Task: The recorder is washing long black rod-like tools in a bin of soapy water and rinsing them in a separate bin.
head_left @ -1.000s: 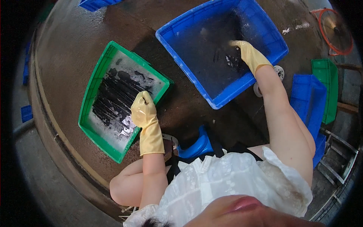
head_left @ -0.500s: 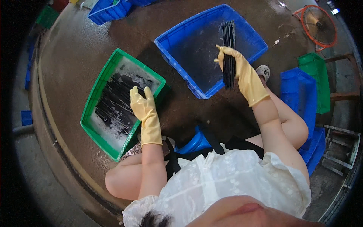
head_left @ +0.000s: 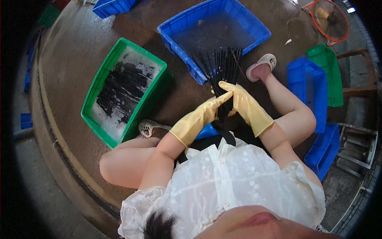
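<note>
Both my hands wear pale yellow rubber gloves and are closed around one bundle of thin black sticks (head_left: 223, 65) in front of my lap. My left hand (head_left: 213, 106) grips its lower end from the left, and my right hand (head_left: 242, 99) wraps it from the right. Away from me, the sticks fan out over the near edge of a blue tub (head_left: 252, 26) that holds murky water. More black sticks (head_left: 123, 85) lie wet in a green tub (head_left: 159, 85) on the left, amid whitish liquid or foam. The gloves hide the bundle's lower part.
Stacked blue crates (head_left: 308, 85) and a green crate (head_left: 329, 73) stand at the right, near a metal rack (head_left: 360, 145). An orange-rimmed fan (head_left: 330, 20) is at the far right. Another blue crate (head_left: 113, 7) sits at the far left on the wet floor (head_left: 67, 87).
My left hand has left the green tub and joined the right on the bundle. My right hand has brought the sticks nearer my lap, and they are now fanned out.
</note>
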`<act>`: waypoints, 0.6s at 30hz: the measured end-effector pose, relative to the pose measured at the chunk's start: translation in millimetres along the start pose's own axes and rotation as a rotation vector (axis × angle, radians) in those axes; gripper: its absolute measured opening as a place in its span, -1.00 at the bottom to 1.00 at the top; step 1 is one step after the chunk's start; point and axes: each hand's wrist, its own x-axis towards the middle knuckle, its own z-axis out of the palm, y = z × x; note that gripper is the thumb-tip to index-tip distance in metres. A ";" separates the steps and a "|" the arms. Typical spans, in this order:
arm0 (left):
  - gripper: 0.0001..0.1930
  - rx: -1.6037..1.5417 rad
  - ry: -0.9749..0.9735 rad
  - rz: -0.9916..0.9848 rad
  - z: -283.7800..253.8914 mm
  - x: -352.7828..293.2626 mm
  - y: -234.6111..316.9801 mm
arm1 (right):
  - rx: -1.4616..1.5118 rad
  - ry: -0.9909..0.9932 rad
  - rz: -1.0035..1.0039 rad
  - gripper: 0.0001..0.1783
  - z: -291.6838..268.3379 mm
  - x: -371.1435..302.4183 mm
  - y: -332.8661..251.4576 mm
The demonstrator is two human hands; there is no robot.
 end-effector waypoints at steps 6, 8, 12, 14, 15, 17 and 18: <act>-0.67 0.170 0.178 0.105 13.2 -15.8 28.3 | 0.074 -0.178 -0.397 -0.72 -7.4 24.8 3.1; -0.68 0.199 0.224 0.114 14.6 -23.6 34.3 | 0.053 -0.178 -0.396 -0.71 -10.6 36.7 2.2; -0.73 0.217 0.332 0.170 32.1 -38.1 32.1 | 0.073 -0.166 -0.367 -0.70 -0.2 33.5 8.0; -0.74 0.223 0.369 0.179 27.1 -39.7 29.8 | 0.053 -0.152 -0.367 -0.68 8.7 26.4 13.3; -0.75 0.383 0.322 0.222 16.9 -37.8 29.0 | -0.003 -0.085 -0.351 -0.62 13.1 23.1 17.4; -0.75 0.547 0.265 0.259 -0.5 -26.4 27.7 | -0.055 -0.011 -0.341 -0.54 13.2 26.4 20.2; -0.75 0.564 0.208 0.284 -8.1 -21.4 28.5 | -0.104 0.201 -0.297 -0.44 11.9 37.4 20.7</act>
